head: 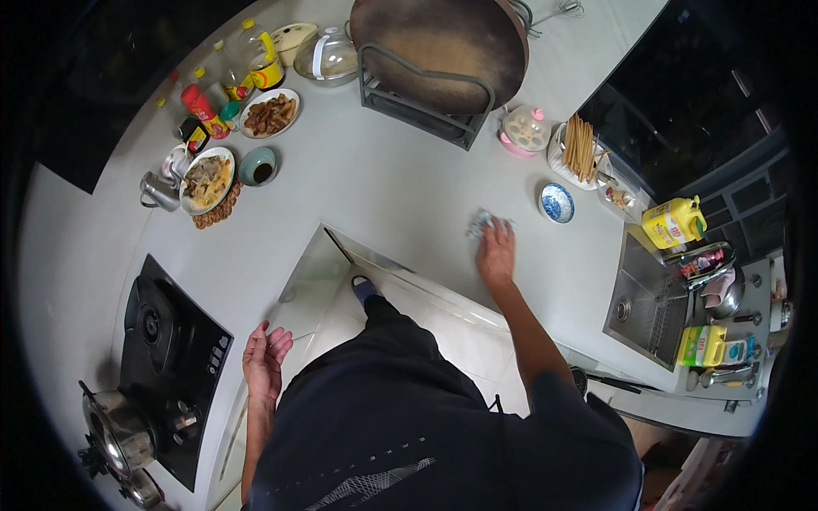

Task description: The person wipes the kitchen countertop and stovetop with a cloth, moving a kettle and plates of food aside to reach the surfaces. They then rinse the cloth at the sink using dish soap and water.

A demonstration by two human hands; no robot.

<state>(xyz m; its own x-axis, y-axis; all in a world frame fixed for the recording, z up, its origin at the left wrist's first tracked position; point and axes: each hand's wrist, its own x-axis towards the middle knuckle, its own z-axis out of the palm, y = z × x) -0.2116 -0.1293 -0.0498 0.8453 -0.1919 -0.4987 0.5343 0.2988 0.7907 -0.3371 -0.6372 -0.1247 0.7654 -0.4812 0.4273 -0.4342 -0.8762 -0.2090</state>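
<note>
My right hand [497, 254] presses a crumpled light cloth [480, 225] on the white countertop [409, 185], with its fingers over the cloth. To its right stands a blue-and-white bowl [556, 203]. My left hand [265, 358] hangs palm up with bent, parted fingers and holds nothing; it is beside the counter edge, to the right of the black gas stove [176, 358].
A wok [441, 51] leans in a metal rack. Plates of food [271, 114], a sauce bowl [257, 166] and bottles [204, 112] stand at the upper left. An egg cooker [525, 131], chopsticks [580, 150] and a steel sink [645, 297] lie rightward; a pot [118, 428] is lower left.
</note>
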